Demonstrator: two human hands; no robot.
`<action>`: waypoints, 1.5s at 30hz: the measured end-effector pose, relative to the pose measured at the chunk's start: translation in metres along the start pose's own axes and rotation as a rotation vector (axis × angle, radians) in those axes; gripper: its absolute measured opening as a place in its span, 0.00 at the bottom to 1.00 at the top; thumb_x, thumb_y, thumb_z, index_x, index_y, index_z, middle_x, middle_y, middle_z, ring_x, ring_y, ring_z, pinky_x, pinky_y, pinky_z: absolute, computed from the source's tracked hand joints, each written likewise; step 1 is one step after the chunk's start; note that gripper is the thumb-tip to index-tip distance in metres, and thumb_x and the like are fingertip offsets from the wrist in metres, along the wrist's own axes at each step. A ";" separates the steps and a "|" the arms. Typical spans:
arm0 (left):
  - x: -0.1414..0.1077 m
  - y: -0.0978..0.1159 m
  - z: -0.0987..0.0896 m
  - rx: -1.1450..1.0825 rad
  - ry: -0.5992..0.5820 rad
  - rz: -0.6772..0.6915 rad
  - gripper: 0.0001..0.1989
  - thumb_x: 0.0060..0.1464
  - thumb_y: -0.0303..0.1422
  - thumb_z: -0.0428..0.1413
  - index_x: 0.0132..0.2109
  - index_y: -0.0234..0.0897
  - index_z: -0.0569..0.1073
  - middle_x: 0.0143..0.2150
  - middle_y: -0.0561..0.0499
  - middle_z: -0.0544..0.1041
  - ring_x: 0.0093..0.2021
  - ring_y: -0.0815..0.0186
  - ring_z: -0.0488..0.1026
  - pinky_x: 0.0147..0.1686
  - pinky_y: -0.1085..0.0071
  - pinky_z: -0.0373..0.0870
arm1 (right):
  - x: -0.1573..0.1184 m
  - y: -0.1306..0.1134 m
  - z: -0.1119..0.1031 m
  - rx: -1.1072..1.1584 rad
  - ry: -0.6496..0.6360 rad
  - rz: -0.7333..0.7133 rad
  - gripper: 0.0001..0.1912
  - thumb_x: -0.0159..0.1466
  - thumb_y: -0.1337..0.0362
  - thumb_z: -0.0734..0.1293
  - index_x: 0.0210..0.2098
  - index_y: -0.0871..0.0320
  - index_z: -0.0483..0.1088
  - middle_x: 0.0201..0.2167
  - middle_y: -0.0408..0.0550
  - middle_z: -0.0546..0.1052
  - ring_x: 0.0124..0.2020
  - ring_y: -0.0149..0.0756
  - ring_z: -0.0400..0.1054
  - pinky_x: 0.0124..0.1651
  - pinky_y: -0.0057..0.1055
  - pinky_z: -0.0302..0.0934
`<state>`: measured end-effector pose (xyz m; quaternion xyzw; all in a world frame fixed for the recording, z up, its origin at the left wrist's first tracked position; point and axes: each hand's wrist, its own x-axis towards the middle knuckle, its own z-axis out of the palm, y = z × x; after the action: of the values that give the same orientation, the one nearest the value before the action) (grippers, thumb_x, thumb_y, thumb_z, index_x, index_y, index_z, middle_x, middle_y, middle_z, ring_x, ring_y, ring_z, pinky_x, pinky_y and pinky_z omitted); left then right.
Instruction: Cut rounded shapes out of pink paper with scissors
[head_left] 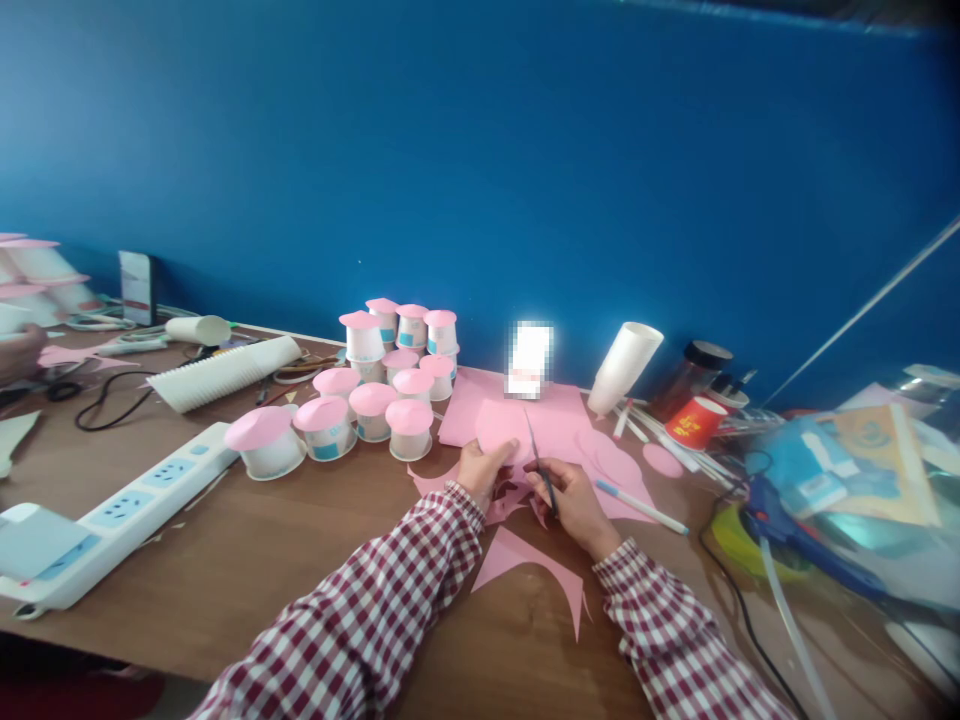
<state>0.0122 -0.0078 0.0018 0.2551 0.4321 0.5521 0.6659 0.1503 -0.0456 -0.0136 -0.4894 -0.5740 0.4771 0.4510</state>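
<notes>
Pink paper disc point(498, 422) pinched at its near side by the left hand point(484, 474), thumb on top, the other fingers mostly hidden beneath; the right hand point(576, 505) is closed round the scissors point(541, 467), fingers covering much of the handles, so how wide the blades stand is hard to tell; both hands work right of the middle of the table point(285, 590), nearer its far edge than its near one; under the disc, a pink sheet point(559, 405) reaches toward that far edge, partly covered; a curved pink scrap point(525, 560) lies nearer the wearer; pixelation masks a bright object point(529, 358) by the wall; at the table's left edge another person's hand point(21, 352) is blurred and cut off; toward the right, a glue gun point(814, 545) overlaps smeared, unclear plastic packets point(840, 460).
</notes>
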 end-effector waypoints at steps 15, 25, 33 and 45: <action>-0.001 -0.001 -0.001 0.019 -0.007 -0.024 0.18 0.35 0.37 0.67 0.31 0.32 0.70 0.18 0.56 0.66 0.16 0.74 0.63 0.14 0.77 0.63 | 0.001 0.002 -0.001 -0.006 0.004 0.000 0.18 0.59 0.52 0.68 0.39 0.60 0.70 0.13 0.36 0.66 0.12 0.28 0.60 0.15 0.24 0.55; 0.001 0.001 -0.001 0.049 -0.010 -0.009 0.16 0.36 0.35 0.67 0.29 0.32 0.70 0.17 0.56 0.65 0.15 0.75 0.61 0.13 0.78 0.60 | 0.000 0.003 -0.002 -0.010 0.000 0.015 0.19 0.59 0.51 0.68 0.41 0.60 0.69 0.14 0.36 0.67 0.12 0.28 0.60 0.15 0.24 0.56; 0.000 -0.001 -0.001 0.038 -0.015 0.001 0.16 0.35 0.35 0.67 0.28 0.32 0.70 0.18 0.56 0.66 0.15 0.75 0.61 0.14 0.78 0.60 | -0.001 0.000 0.000 -0.023 0.001 0.006 0.18 0.60 0.51 0.67 0.40 0.60 0.70 0.13 0.36 0.66 0.12 0.28 0.60 0.15 0.24 0.55; 0.000 0.000 -0.001 0.031 -0.003 -0.004 0.16 0.36 0.34 0.67 0.30 0.32 0.70 0.18 0.55 0.66 0.15 0.74 0.62 0.13 0.77 0.60 | 0.000 0.001 0.000 0.002 -0.005 -0.005 0.17 0.60 0.52 0.68 0.38 0.60 0.69 0.12 0.35 0.65 0.11 0.28 0.59 0.14 0.24 0.55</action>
<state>0.0110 -0.0079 0.0014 0.2653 0.4402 0.5436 0.6636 0.1505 -0.0451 -0.0144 -0.4863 -0.5757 0.4779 0.4513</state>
